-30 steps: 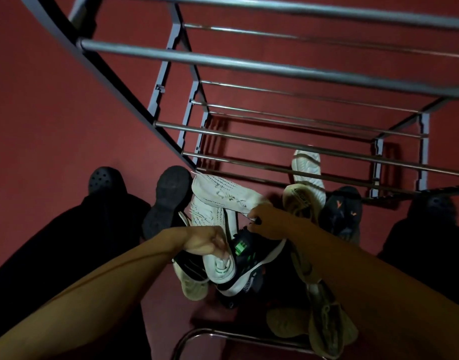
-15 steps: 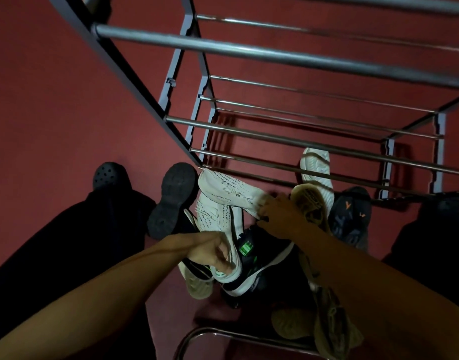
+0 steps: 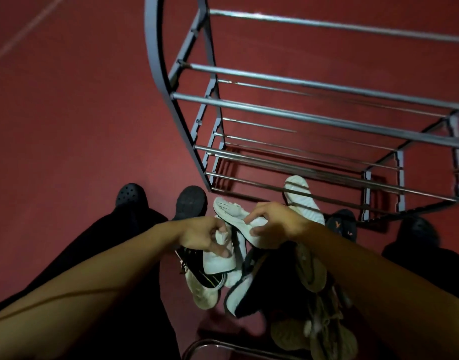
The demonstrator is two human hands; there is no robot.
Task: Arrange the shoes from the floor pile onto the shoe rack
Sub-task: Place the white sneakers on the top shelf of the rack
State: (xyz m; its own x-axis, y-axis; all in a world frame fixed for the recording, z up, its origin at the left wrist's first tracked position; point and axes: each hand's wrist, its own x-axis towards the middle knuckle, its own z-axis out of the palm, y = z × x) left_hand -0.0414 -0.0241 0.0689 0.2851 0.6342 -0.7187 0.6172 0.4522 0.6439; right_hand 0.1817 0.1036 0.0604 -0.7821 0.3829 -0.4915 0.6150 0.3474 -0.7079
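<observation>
A pile of shoes lies on the red floor in front of the grey metal shoe rack (image 3: pixel 314 105), whose bars hold nothing. My left hand (image 3: pixel 206 236) grips the heel end of a white knit sneaker (image 3: pixel 219 261) raised over the pile. My right hand (image 3: pixel 277 224) holds a second white knit sneaker (image 3: pixel 229 207) by its opening, toe pointing up and left. Under them lie a cream shoe (image 3: pixel 202 292), a black shoe with a white sole (image 3: pixel 240 294) and olive sneakers (image 3: pixel 324 331). Another white shoe (image 3: pixel 301 198) reaches under the rack's lowest bar.
A black shoe (image 3: pixel 190 201) lies left of the pile, a black one with orange marks (image 3: pixel 341 224) to the right. My own black clog (image 3: pixel 131 194) and dark trouser legs flank the pile. A chrome tube (image 3: pixel 223 346) curves at the bottom edge.
Both hands have lifted the two white sneakers up from the pile. The camera has tilted up, so more of the rack shows.
</observation>
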